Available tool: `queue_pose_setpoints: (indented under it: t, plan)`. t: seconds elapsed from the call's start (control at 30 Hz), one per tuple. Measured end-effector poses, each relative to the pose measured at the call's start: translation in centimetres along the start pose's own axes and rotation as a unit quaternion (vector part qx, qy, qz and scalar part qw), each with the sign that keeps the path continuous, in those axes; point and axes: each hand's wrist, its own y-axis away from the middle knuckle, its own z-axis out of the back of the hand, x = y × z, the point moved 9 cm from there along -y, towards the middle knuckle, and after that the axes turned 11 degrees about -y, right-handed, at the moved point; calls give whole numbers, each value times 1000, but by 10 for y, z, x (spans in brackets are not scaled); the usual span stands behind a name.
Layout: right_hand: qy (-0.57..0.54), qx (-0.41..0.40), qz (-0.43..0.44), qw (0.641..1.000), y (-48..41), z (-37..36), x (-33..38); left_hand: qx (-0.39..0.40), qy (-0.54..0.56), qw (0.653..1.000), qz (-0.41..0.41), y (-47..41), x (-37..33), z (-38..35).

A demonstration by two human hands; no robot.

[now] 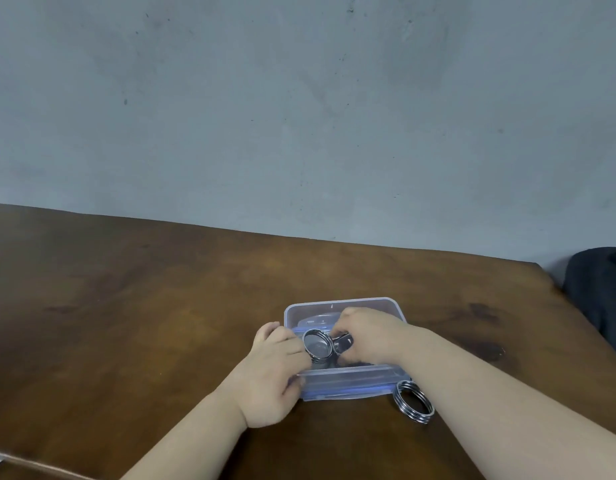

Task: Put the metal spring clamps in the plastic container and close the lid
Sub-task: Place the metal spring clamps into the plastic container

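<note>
The left hand point(275, 372) and its bare forearm lie nearest the camera. Its fingers point(292, 344) are closed around the near-left corner of the clear, rectangular plastic container with blue-tinted edges point(337, 304), with the thumb on the near rim. The fingertips touch the round body of the shiny metal spring clamp point(318, 344) held over the container.

The right hand point(367, 336) reaches over the container from the right. Its fingers point(343, 332) are closed on that same metal spring clamp, pinching it at its flat tab end, which projects just below the fingertips. The clamp sits above the container interior, between the fingers of both hands, its coiled ring facing the camera. Whether it rests on the container floor cannot be determined.

A pale blue part lies inside the container, beyond the fingers of both hands. Whether it is the lid cannot be determined. The container is open at the top.

A second coiled metal spring clamp point(414, 402) lies on the brown wooden desk point(126, 323), outside the container, just beside its near-right corner and below the right wrist. Whether it touches the forearm cannot be determined.

A dark fabric object point(601, 296) lies at the far-right edge of the desk, well apart from the right fingers. A grey, marked wall point(299, 98) stands behind the desk.
</note>
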Motion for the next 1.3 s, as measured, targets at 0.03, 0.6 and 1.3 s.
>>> queue_pose_setpoints:
  t: [0.03, 0.6, 1.3]
  plan:
    - [-19, -8, 1, 1000, 4, 4, 0, -5, 8, 1000, 9, 3, 1, 0]
    - [-149, -192, -77, 967, 155, 19, -88, -93, 200, 958, 183, 25, 13, -14]
    - [-135, -143, -7, 980, 158, -12, -88, -30, 222, 948, 226, 21, 11, -17]
